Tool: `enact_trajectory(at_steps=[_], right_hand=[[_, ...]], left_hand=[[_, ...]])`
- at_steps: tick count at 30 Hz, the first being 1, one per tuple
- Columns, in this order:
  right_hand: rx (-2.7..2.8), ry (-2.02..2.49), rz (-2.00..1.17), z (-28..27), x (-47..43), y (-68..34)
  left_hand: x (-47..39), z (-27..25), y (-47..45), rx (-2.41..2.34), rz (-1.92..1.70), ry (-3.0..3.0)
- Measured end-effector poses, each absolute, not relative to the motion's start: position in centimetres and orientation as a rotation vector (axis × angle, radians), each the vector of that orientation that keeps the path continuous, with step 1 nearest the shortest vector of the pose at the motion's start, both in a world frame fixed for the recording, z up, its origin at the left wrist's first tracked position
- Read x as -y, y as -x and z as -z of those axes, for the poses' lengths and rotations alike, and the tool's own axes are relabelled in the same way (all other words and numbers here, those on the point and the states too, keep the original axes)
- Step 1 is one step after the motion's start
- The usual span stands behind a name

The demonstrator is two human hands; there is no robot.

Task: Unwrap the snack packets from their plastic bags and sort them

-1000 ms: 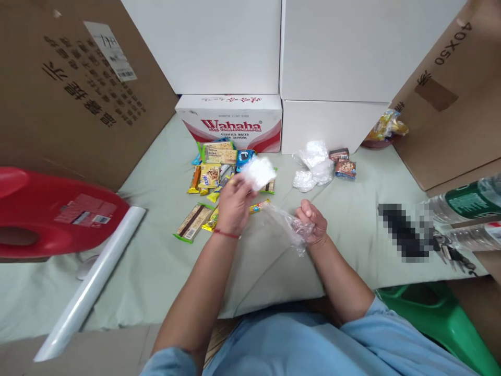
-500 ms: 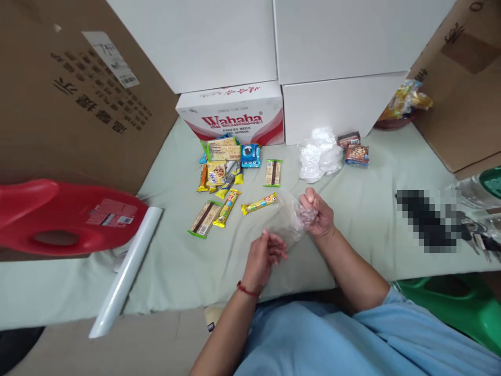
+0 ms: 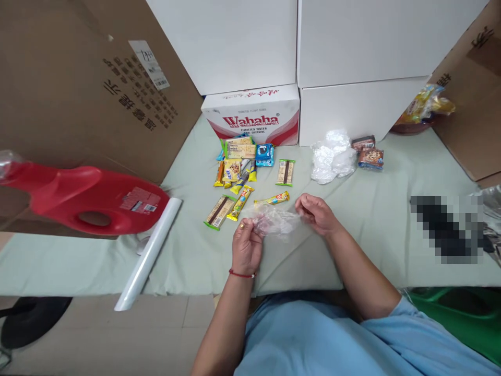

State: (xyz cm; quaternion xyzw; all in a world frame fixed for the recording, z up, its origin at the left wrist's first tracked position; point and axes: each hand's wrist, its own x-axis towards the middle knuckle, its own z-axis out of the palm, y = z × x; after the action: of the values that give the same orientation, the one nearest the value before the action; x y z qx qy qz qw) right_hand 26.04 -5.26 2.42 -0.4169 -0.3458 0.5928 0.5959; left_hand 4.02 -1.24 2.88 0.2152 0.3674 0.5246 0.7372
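A clear plastic bag [image 3: 277,222] is stretched between my two hands above the cloth. My left hand [image 3: 247,245] pinches its left end, and my right hand [image 3: 318,213] has its fingers closed on the right end. Just behind the bag lies a yellow-wrapped snack bar [image 3: 273,199], partly covered by it. Left of that are another yellow bar [image 3: 240,203] and a wafer pack [image 3: 219,212] with green ends. Another wafer pack [image 3: 285,172] lies farther back. A pile of wrapped snacks, with a yellow cookie packet [image 3: 233,169] and a blue packet [image 3: 264,154], sits before the Wahaba-style carton.
Crumpled clear bags [image 3: 333,156] and brown snack packets [image 3: 370,158] lie at the back right. A red jug [image 3: 97,201] and white roll [image 3: 148,256] stand left. The Wahaha carton [image 3: 254,117], white boxes [image 3: 364,42] and cardboard [image 3: 78,78] border the cloth-covered table [image 3: 376,230].
My left hand has moved up and taken hold of the bag, which was bunched in my right hand. The bag is now spread between both hands. The view has shifted left.
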Motion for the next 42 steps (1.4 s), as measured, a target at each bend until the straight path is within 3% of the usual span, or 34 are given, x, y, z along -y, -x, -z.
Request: enact_trajectory(at_steps=[5, 13, 23, 27, 33, 42], right_hand=[[0.840, 1.161, -1.077, -1.8, 4.4, -25.1], [0.801, 0.904, -1.556, -2.7, 5.2, -24.3], [0.695, 0.950, -1.292, -2.8, 4.7, -25.3], [1.041, 1.166, -1.010, -2.6, 4.9, -24.2], [1.590, 1.113, -0.834, -2.6, 5.3, -21.9], [0.693, 1.142, -1.049, -3.0, 5.1, -24.6]], left_hand=[[2.2, -4.5, -3.0, -0.655, -1.072, -0.478], [2.6, -4.3, -2.2, -0.651, -0.896, -0.565], [1.4, -3.4, -2.5, -1.045, -1.055, -0.744], [1.9, -3.1, -3.0, -1.019, -1.109, -0.825], [2.5, -2.8, -3.6, -0.984, -1.050, -0.915], [1.0, -2.9, -2.1, -1.108, -1.135, -0.829]])
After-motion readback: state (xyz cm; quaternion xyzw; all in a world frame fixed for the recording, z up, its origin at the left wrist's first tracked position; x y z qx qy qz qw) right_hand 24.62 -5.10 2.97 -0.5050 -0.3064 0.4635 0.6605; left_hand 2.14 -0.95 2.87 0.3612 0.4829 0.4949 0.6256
